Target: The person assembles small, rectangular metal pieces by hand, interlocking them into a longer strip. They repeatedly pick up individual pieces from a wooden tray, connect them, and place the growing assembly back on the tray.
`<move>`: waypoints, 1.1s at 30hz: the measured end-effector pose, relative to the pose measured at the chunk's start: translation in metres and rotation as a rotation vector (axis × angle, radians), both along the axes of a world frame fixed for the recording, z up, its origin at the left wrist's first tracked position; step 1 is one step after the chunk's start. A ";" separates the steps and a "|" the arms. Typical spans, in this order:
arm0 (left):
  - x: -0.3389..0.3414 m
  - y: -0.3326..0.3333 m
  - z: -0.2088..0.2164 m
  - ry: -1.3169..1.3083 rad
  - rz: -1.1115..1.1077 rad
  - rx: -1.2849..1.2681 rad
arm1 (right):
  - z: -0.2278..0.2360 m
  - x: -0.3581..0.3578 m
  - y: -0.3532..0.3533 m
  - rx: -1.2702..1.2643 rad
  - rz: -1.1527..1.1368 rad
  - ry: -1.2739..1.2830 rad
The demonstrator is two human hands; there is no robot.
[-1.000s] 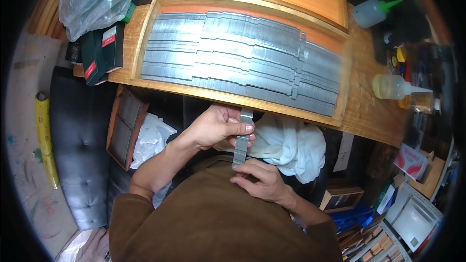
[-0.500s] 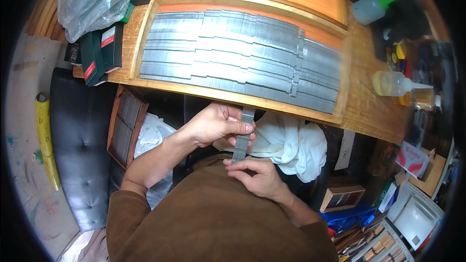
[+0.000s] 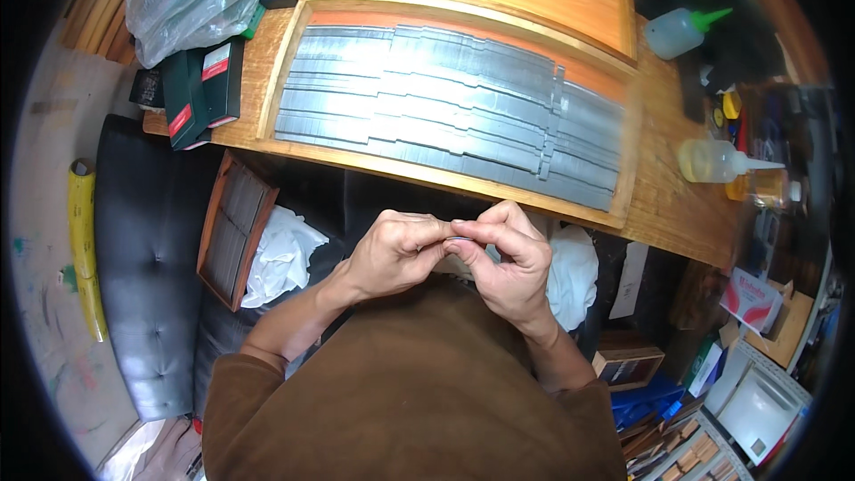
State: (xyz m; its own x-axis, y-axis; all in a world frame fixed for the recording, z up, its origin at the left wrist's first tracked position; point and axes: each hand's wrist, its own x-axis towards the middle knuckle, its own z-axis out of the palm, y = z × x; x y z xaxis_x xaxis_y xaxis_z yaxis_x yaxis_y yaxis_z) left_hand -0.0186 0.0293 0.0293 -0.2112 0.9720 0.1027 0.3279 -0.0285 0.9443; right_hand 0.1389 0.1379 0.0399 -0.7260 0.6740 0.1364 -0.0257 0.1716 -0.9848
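My left hand point(image 3: 399, 251) and my right hand point(image 3: 513, 264) meet in front of my brown shirt, just short of the table's near edge. Thumbs and forefingers of both are pinched on a thin grey metal strip point(image 3: 458, 238), seen nearly edge-on; fingers hide most of it. Beyond them a shallow wooden tray point(image 3: 285, 71) holds overlapping rows of flat grey metal pieces point(image 3: 445, 102), which look alike in colour. Orange lining shows along the tray's far side.
A smaller wooden tray of grey pieces point(image 3: 235, 230) leans at left on a black padded seat point(image 3: 147, 276), beside white cloth point(image 3: 280, 254). Squeeze bottles point(image 3: 708, 162) stand on the table's right. Dark green boxes point(image 3: 185, 98) and a plastic bag point(image 3: 196, 0) lie at left.
My right hand has risen to meet the left at the same height. The grey strip, hanging down in view before, is now turned edge-on between my fingertips. The view has shifted slightly.
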 end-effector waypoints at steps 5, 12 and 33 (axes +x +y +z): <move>0.000 -0.008 -0.001 -0.046 -0.018 0.020 | -0.004 0.001 -0.001 0.033 0.059 0.003; 0.003 -0.011 0.014 -0.074 0.039 -0.008 | -0.001 -0.005 -0.005 0.104 0.060 0.043; -0.028 0.014 0.037 -0.039 0.068 0.005 | 0.034 -0.036 0.037 0.005 0.174 0.010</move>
State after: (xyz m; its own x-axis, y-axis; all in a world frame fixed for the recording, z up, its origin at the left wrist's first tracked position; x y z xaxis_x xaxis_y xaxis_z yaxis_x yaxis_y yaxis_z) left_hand -0.0463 0.0430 0.0667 -0.2805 0.9549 0.0977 0.2921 -0.0121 0.9563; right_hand 0.1026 0.1745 0.0740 -0.8304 0.5375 0.1469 -0.0648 0.1686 -0.9836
